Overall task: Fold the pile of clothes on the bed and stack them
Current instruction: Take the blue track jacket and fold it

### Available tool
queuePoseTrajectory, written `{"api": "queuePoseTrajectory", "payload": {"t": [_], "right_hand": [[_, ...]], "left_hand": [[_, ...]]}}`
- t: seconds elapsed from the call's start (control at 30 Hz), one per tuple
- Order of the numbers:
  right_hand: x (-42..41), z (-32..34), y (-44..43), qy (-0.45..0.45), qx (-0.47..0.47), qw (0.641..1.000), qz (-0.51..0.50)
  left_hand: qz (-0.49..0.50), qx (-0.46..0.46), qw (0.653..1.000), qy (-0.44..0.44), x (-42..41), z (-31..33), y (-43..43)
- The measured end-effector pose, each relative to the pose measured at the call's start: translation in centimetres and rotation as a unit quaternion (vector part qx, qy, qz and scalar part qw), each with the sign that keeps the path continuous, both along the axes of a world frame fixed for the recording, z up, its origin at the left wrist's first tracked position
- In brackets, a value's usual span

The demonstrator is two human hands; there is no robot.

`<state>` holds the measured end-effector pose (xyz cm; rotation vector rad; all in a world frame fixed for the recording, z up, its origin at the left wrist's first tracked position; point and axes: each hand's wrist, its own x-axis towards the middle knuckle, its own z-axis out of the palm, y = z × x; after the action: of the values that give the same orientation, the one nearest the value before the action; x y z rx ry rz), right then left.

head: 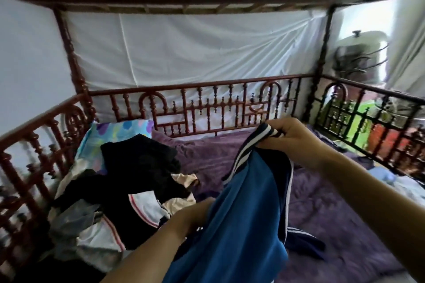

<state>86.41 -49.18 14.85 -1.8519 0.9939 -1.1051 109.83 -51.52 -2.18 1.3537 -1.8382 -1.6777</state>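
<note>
Now blue garment (248, 202) hangs near-vertical; right hand (292, 135) pinches top; left hand (189, 217) grip unclear

Dim room, daylight glaring thru white curtained opening (391, 14) top right. Wide-angle bends red turned-wood bed rails (202, 88); edges blurry.

Legible text: none recorded. No lettering, label, brand mark, number or sign can be read on the blue garment (243, 213), the pile of clothes (138, 190) or the bed (333, 213). The picture is blurred by motion, so any fine print cannot be made out.
</note>
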Motion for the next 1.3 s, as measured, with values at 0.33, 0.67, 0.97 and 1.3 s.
{"api": "queuePoseTrajectory", "payload": {"t": [0.33,0.67,0.97,1.3], "right_hand": [[-18.3,-7.5,4.1,0.128,0.029,0.967,-0.219],[-21.7,-5.7,1.6,-0.003,-0.018,0.970,-0.244],[-25.7,-10.3,-5.7,0.076,-0.088,0.927,-0.356],[-39.7,-20.4,-12.6,0.209,0.061,0.848,-0.483]], "left_hand": [[0.230,-0.376,0.897,-0.035,-6.5,6.4,-4.8],[0.212,-0.685,0.641,-0.273,-8.0,15.7,-10.8],[0.188,-0.549,0.723,-0.375,-11.5,8.6,-23.5],[0.216,-0.433,0.841,-0.244,-32.0,0.7,-36.3]]}}
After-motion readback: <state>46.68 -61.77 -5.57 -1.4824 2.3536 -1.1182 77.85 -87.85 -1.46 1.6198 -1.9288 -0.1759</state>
